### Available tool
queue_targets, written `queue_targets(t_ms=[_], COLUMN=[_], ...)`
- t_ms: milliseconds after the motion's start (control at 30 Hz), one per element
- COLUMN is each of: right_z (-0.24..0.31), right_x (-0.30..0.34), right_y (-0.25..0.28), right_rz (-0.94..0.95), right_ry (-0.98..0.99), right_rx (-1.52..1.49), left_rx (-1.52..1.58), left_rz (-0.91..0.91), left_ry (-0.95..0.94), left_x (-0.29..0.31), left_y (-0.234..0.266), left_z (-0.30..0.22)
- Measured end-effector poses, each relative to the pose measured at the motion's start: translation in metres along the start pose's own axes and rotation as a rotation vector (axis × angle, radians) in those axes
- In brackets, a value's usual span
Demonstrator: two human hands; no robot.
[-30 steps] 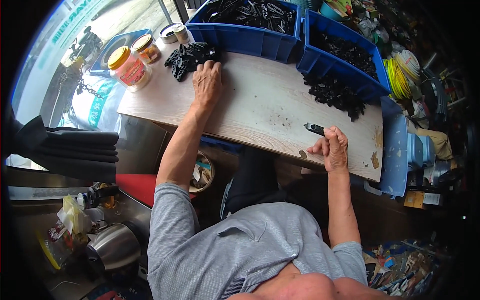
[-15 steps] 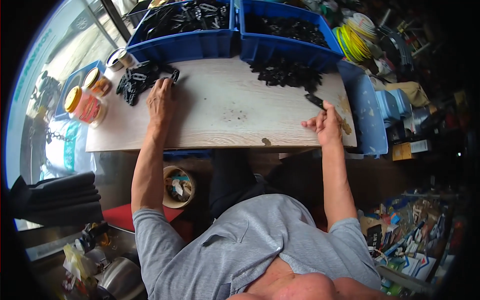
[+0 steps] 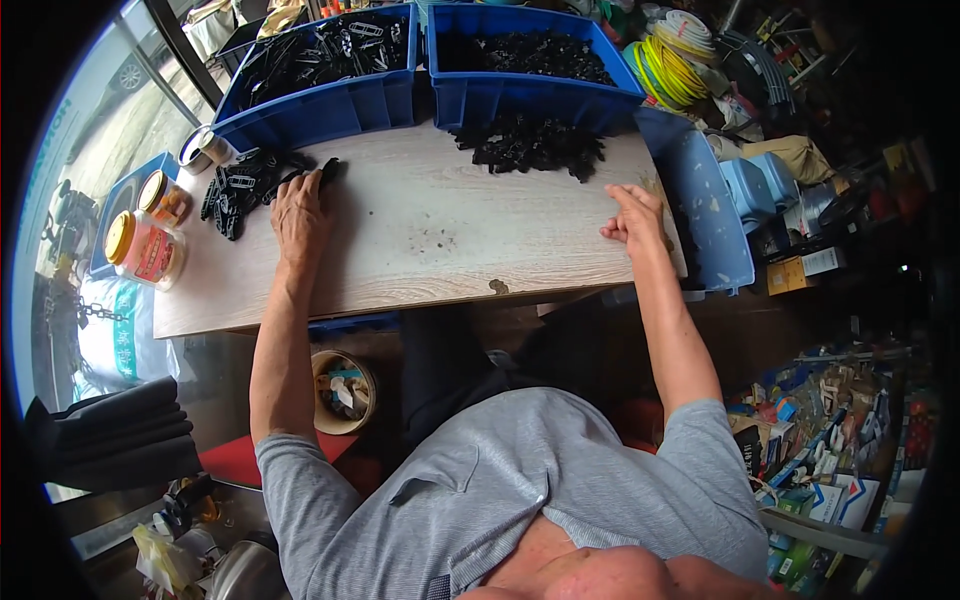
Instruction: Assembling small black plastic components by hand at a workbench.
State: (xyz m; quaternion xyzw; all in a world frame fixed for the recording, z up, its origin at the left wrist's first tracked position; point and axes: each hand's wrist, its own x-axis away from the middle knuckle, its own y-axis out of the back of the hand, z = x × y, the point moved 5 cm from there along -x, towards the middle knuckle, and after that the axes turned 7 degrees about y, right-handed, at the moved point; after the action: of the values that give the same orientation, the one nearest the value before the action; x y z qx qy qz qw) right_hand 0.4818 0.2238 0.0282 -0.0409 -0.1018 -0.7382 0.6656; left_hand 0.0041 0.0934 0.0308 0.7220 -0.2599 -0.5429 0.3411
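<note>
The bare left hand [image 3: 300, 220] partly hides the small black plastic piece [image 3: 329, 172] at its fingertips, leaving its grip unclear. Whether the bare right hand [image 3: 638, 218] encloses anything in its curled fingers cannot be told. The heap of tiny black parts [image 3: 530, 148] blurs together. The lower edge cuts off the silver metal kettle [image 3: 247, 574].

Your table [image 3: 390, 195] was pale wood-grain, worn at the front edge. You had two blue bins [image 3: 320, 110] along its back, a left pile [image 3: 236, 190] and right pile [image 3: 530, 150] of black parts, jars [image 3: 150, 255] and tins [image 3: 213, 149] far left.
</note>
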Motion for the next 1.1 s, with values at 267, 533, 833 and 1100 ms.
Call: queue_targets(t_ms=[267,533,833,1100], right_z=[0.011,0.018,0.006,0.0], right_x=[-0.01,-0.015,-0.02,0.013], right_y=[-0.035,-0.045,-0.034,-0.023], right_rz=[0.034,0.032,0.064,0.212], right_ry=[0.072,0.174,0.136,0.065], right_rx=[0.264,0.514,0.359,0.05], left_rx=[0.132,0.074,0.155,1.107], left_rz=[0.052,0.073,-0.124,0.436], left_ry=[0.048,0.008,-0.056,0.539], left_x=[0.006,0.0,0.002,0.057], left_y=[-0.004,-0.002,0.016,0.004], left_z=[-0.021,-0.031,-0.042,-0.117])
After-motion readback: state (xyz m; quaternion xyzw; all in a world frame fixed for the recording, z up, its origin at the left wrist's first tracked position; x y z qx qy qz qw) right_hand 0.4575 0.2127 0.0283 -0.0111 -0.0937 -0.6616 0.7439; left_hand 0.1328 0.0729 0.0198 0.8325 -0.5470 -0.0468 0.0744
